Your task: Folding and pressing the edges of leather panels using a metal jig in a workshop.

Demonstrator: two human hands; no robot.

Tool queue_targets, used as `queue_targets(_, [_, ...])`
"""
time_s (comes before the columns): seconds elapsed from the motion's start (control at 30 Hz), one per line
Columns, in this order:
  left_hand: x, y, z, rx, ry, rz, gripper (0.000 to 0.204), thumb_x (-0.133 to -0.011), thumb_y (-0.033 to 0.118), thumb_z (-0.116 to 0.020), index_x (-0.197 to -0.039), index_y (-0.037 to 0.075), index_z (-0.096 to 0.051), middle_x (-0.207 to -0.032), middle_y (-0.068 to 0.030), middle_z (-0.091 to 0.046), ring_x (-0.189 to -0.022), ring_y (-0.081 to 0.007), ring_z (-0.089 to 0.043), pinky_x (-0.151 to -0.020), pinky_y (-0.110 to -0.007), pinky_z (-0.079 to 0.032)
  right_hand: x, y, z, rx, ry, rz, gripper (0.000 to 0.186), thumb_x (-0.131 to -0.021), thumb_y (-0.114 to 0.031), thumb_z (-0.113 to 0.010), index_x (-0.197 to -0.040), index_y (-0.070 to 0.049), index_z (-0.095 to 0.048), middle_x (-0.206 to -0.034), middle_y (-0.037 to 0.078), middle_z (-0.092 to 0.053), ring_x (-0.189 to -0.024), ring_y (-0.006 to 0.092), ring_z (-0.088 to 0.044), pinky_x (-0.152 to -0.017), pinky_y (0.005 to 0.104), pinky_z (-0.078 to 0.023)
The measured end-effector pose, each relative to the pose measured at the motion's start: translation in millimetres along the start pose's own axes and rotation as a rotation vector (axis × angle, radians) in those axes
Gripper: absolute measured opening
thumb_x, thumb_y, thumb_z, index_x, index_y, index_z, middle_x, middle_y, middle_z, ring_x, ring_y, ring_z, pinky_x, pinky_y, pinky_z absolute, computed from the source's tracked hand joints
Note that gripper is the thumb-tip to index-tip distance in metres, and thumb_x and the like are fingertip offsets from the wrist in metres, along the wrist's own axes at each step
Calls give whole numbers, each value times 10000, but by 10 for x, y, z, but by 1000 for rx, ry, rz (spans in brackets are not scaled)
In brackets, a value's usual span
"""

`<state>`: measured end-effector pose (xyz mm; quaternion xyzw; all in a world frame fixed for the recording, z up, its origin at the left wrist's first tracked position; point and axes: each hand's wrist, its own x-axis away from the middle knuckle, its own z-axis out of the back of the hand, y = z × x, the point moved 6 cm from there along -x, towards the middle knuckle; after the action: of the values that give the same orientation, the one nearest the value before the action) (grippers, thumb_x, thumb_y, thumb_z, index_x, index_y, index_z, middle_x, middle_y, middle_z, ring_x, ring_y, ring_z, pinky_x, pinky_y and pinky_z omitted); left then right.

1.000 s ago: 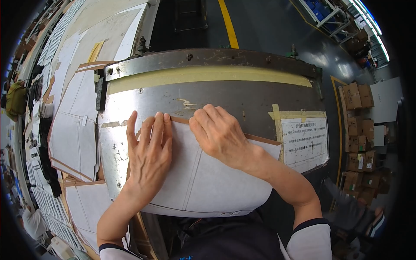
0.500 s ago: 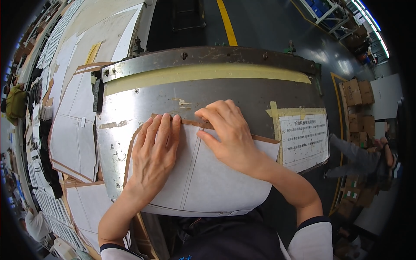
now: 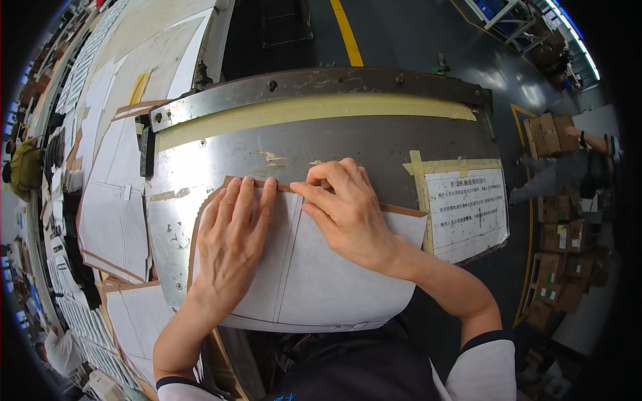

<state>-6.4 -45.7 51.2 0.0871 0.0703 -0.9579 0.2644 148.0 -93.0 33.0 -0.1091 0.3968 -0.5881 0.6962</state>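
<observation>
A white panel (image 3: pixel 341 281) with brown borders and drawn double lines lies on the scratched metal plate (image 3: pixel 381 147) of a machine. My left hand (image 3: pixel 231 247) rests flat on the panel, fingertips at its upper brown border. Beside it, my right hand (image 3: pixel 341 214) has its fingers bent, with the fingertips closed on that brown border (image 3: pixel 402 210). Yellow tape (image 3: pixel 321 105) runs along the plate below a bolted metal bar (image 3: pixel 341 80). A worn printed sheet (image 3: pixel 468 214) is taped at the plate's right.
Stacks of similar panels (image 3: pixel 114 220) cover the table at the left. Workers are at the far left (image 3: pixel 23 167) and lower left (image 3: pixel 63 351). At the right, a person (image 3: pixel 555 174) is walking among cardboard boxes (image 3: pixel 555 287). A shelf rack (image 3: pixel 501 27) and yellow-lined floor (image 3: pixel 344 27) lie beyond.
My right hand's fingers loosened, then closed at the brown border. My left hand slid slightly rightward, then back a little. The person at the right moved further along the aisle, away from me.
</observation>
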Motion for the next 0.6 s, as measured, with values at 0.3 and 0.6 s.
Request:
queue_targets(0.3, [-31, 75, 41, -10, -21, 26, 638, -856, 33, -663, -1482, 92, -550, -1341, -221, -590, -1299, -374, -572, -1129, -526, -448, -6, -25, -4, 16, 19, 39, 263, -839, 17, -737, -1102, 9, -736, -1040, 70, -565, -992, 255, -521, -870, 411, -422])
queue_targets(0.6, [7, 90, 1, -21, -73, 17, 637, -858, 23, -658, -1480, 101, -547, -1348, -242, -578, -1317, -388, -551, -1169, -585, -378, 0, -21, 7, 65, 18, -17, 312, -810, -17, -787, -1111, -27, -702, -1087, 77, -576, -1002, 267, -544, -880, 412, -433])
